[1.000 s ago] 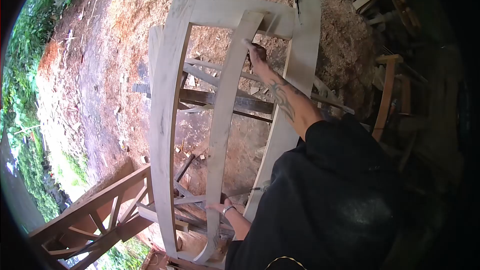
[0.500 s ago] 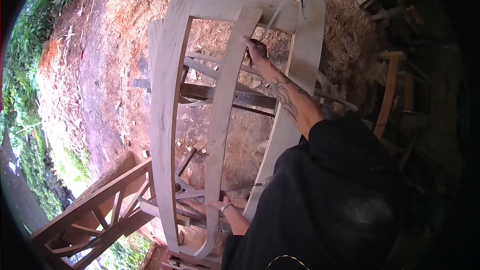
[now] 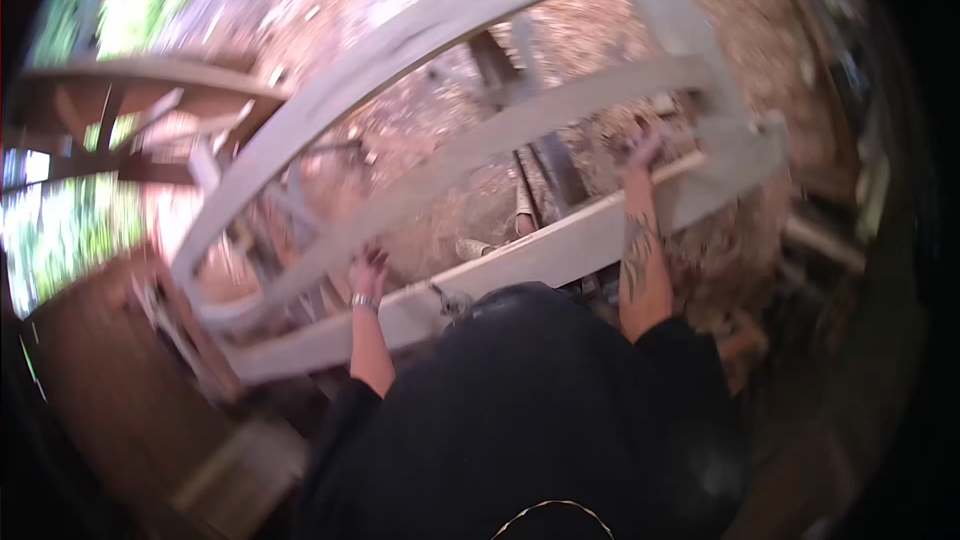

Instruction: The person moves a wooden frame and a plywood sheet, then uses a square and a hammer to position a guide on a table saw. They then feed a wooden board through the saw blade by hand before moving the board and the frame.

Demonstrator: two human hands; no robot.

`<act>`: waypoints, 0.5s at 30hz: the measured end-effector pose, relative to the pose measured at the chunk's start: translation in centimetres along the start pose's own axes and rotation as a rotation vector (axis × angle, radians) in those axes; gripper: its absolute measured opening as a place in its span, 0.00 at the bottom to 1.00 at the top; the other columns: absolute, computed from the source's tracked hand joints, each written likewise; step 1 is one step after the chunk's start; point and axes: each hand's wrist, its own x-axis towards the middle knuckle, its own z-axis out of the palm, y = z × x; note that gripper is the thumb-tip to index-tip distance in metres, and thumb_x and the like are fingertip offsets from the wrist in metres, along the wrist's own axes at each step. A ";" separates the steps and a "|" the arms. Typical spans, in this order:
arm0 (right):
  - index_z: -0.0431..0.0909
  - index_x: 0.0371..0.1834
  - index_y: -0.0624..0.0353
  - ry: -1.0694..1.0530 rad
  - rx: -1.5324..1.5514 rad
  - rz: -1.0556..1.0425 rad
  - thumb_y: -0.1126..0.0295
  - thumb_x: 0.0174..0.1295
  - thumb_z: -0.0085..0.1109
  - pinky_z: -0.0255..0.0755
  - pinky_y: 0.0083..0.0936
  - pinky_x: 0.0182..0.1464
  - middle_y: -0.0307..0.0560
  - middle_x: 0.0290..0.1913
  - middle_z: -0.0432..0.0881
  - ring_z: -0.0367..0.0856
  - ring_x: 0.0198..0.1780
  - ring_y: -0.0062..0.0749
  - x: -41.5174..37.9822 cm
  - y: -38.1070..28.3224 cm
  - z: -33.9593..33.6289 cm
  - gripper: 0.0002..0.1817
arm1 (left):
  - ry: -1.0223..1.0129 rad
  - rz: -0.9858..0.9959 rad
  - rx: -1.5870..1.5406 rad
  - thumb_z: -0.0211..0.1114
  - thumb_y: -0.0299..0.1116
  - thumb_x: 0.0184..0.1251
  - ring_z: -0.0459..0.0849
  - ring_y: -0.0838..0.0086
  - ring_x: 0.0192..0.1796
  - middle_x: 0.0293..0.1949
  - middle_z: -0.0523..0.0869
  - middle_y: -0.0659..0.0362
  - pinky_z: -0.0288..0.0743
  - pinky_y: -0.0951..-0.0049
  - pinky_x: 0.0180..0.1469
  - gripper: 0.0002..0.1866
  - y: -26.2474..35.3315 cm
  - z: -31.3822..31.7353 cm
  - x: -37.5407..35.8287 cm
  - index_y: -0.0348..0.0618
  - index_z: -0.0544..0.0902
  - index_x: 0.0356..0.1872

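Observation:
A pale wooden slat (image 3: 480,145) lies lengthwise inside a larger wooden frame, between its curved far rail (image 3: 330,105) and its straight near rail (image 3: 510,270). My left hand (image 3: 370,275), with a bracelet at the wrist, is just below the slat's near edge, its blurred fingers apart. Over the gap near the slat's right end, my right hand (image 3: 646,147) has its fingers spread, away from the slat. A wide end board (image 3: 680,15) joins the rails at the right. A small metal fitting (image 3: 453,302) sits on the near rail.
Dark support beams (image 3: 555,165) cross beneath the frame. My feet (image 3: 475,248) show through its opening. A brown slatted wooden piece (image 3: 110,125) stands at the left, and wood offcuts (image 3: 825,240) lie at the right. Shavings (image 3: 580,25) cover the ground.
My view has turned, so the frame now lies across in front of me. Both hands have come off the slat they were holding.

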 end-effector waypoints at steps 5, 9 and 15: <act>0.79 0.45 0.67 -0.159 -0.257 0.145 0.37 0.76 0.39 0.55 0.18 0.23 0.28 0.20 0.57 0.55 0.21 0.16 -10.8 1.7 -3.7 0.37 | 0.034 0.468 0.848 0.68 0.42 0.67 0.86 0.58 0.53 0.54 0.87 0.49 0.79 0.60 0.58 0.23 -3.8 -2.1 -3.2 0.40 0.82 0.58; 0.80 0.42 0.68 -0.314 -0.367 0.027 0.41 0.78 0.40 0.60 0.17 0.25 0.31 0.21 0.65 0.63 0.22 0.16 -14.2 5.2 -6.7 0.35 | 0.207 0.505 0.897 0.70 0.40 0.61 0.78 0.54 0.64 0.58 0.83 0.47 0.69 0.58 0.69 0.21 -5.1 -4.5 -5.5 0.44 0.85 0.54; 0.79 0.44 0.66 -0.446 -0.598 -0.219 0.42 0.78 0.38 0.71 0.26 0.49 0.43 0.37 0.78 0.75 0.39 0.28 -16.7 8.5 -5.8 0.34 | 0.591 0.437 0.982 0.74 0.43 0.52 0.57 0.47 0.78 0.77 0.59 0.44 0.53 0.52 0.78 0.44 -8.2 -10.4 -8.4 0.51 0.67 0.74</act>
